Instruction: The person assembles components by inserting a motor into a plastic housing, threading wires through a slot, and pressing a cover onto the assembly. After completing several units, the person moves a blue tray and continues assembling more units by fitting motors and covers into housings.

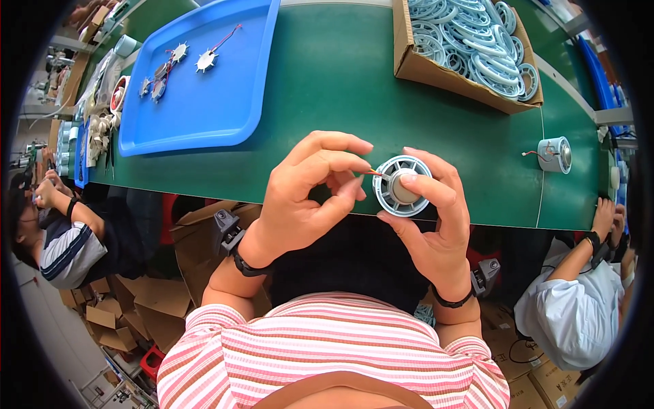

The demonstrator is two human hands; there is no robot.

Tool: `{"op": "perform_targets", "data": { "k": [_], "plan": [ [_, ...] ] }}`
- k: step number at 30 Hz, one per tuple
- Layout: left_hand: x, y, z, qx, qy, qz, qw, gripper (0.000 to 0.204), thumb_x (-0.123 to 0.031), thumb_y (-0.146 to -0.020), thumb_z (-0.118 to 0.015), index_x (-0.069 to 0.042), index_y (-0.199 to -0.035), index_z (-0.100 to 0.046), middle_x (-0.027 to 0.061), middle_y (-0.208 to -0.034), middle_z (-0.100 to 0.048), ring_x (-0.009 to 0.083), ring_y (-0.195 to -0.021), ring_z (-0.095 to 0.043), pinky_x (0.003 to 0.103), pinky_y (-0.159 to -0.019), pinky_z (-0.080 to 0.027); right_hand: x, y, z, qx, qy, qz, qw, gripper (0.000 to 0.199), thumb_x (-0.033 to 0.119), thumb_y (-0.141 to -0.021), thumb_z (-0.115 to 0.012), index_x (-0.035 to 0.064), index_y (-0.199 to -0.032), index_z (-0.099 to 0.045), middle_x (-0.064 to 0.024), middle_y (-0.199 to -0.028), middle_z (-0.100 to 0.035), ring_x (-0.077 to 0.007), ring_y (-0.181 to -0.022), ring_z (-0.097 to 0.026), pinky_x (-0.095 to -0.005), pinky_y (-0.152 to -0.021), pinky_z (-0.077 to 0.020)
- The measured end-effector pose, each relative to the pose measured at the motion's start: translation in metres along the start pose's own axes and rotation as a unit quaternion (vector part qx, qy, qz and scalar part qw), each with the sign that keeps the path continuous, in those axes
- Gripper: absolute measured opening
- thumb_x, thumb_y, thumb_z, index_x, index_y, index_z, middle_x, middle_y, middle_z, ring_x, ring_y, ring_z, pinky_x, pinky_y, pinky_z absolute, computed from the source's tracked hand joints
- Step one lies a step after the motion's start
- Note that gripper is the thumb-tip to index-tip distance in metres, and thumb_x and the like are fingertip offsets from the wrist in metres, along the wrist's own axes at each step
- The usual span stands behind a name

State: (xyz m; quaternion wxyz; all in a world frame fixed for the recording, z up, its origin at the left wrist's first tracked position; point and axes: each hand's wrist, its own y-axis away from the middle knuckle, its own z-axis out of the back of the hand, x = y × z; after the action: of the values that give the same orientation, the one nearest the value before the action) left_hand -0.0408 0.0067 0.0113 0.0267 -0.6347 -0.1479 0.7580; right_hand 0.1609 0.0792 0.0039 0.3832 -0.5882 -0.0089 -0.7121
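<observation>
My right hand (444, 211) holds a light-blue round spoked housing (383, 198) above the front edge of the table. Its fingers and thumb wrap the rim, and one finger lies over the grey domed motor (405, 191) in the middle. Thin red wires (374, 172) run from the housing's left side to the fingertips of my left hand (306, 187), which is closed on them; the wire ends are hidden there. A dark band with a grey device is strapped to each of my wrists.
On the green table (327, 82), a blue tray (255, 116) holds several white star-shaped parts (206, 61) with wires. A cardboard box (470, 92) of light-blue rings (487, 41) stands far right. Another wired housing (554, 154) sits right. Co-workers sit on both sides.
</observation>
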Motion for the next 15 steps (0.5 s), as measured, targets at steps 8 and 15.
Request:
{"op": "perform_targets", "data": {
  "k": [8,15],
  "plan": [
    [-0.007,-0.006,0.0,0.028,-0.08,0.032,0.996,0.018,0.013,-0.087,-0.064,0.005,-0.103,-0.066,0.0136,-0.125,-0.06,0.0068,-0.079,-0.062,0.018,-0.064,-0.05,0.0,-0.001,-0.001,-0.017,0.001,0.006,1.0,0.057,0.0,-0.071,-0.088,0.0113,-0.123,-0.065,-0.0201,-0.133,-0.06,-0.0335,-0.114,-0.065,-0.0397,-0.092,-0.0568],
    [-0.002,-0.005,0.002,0.036,-0.051,0.054,0.997,0.016,0.012,-0.088,-0.067,0.004,-0.101,-0.066,0.0128,-0.124,-0.06,0.0058,-0.082,-0.061,0.018,-0.064,-0.049,0.001,-0.001,-0.002,-0.016,-0.004,0.003,1.0,0.058,0.0,-0.071,-0.089,0.0115,-0.123,-0.065,-0.02,-0.132,-0.061,-0.034,-0.115,-0.065,-0.0396,-0.092,-0.0572]
  ]
}}
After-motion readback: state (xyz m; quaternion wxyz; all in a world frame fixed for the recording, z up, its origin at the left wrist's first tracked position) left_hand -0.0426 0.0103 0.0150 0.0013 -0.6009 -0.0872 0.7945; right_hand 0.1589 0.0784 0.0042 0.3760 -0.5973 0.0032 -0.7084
